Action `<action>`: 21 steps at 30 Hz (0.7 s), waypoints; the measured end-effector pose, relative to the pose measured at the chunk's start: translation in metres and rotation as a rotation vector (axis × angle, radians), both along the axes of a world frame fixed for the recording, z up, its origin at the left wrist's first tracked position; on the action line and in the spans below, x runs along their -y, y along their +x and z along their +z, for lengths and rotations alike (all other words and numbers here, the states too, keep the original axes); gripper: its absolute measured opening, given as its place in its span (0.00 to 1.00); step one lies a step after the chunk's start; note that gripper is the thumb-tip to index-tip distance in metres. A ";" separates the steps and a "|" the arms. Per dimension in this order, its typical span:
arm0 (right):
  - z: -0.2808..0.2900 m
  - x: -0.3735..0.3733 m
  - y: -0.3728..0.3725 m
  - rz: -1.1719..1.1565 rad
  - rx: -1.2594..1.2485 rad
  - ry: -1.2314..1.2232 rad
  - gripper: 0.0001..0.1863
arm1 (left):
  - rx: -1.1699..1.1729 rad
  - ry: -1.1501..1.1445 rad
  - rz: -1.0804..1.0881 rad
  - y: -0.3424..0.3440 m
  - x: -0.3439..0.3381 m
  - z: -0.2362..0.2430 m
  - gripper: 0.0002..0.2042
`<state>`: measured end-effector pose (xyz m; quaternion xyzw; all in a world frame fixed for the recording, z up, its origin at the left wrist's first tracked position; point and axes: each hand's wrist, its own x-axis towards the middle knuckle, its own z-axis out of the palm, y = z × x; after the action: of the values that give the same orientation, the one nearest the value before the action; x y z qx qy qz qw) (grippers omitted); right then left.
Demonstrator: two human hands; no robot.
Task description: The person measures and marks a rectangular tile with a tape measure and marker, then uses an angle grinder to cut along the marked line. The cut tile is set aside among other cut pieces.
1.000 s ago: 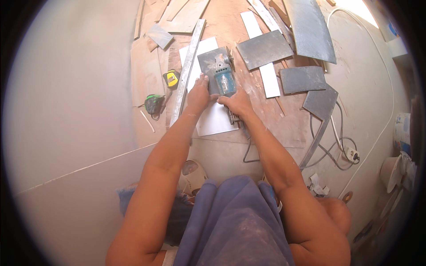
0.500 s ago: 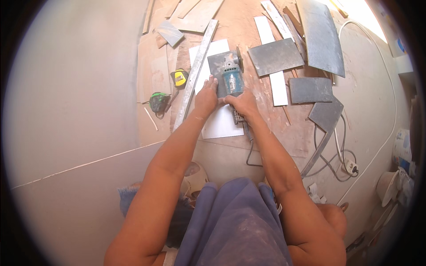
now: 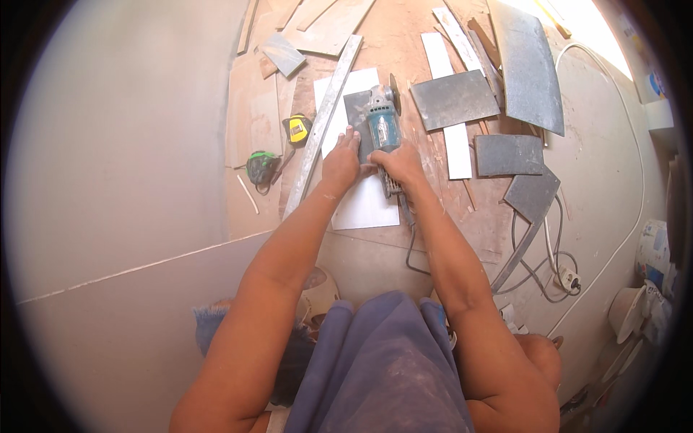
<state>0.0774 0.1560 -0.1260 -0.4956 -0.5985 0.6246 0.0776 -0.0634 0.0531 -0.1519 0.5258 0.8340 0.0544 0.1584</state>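
Observation:
My right hand (image 3: 401, 164) is wrapped round the body of a teal angle grinder (image 3: 384, 130), thumb over its near end. The grinder's disc (image 3: 394, 94) stands on edge at the far right of its head. Fingers stretched forward, my left hand (image 3: 342, 162) lies flat at the left edge of a small dark grey tile (image 3: 356, 108). That tile rests on a white tile (image 3: 364, 211), partly hidden beneath my hands and the grinder. Just left of my left hand, a long metal straightedge bar (image 3: 325, 119) slants across the white tile.
Left of the bar lie a yellow tape measure (image 3: 297, 129) and a green-black one (image 3: 261, 167). Dark tile pieces (image 3: 455, 99) and white strips (image 3: 456, 151) lie to the right. A grey cable runs towards a socket (image 3: 569, 279). A wooden board (image 3: 426, 195) lies underneath.
The whole view has shifted slightly, so everything sits a little lower and further right. My hands and the grinder stay at nearly the same spot over the tiles.

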 end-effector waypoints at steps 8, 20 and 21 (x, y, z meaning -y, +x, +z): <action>-0.006 -0.005 -0.006 -0.015 -0.056 -0.005 0.32 | 0.019 0.003 -0.013 0.001 0.000 0.004 0.50; -0.009 0.001 -0.003 0.013 0.042 0.014 0.33 | -0.001 -0.018 -0.021 -0.002 -0.001 -0.001 0.51; -0.012 -0.001 -0.004 0.020 0.035 0.018 0.33 | -0.001 -0.021 -0.023 -0.002 -0.001 0.000 0.51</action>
<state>0.0731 0.1575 -0.1384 -0.4997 -0.6103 0.6112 0.0651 -0.0651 0.0545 -0.1523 0.5335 0.8286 0.0436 0.1642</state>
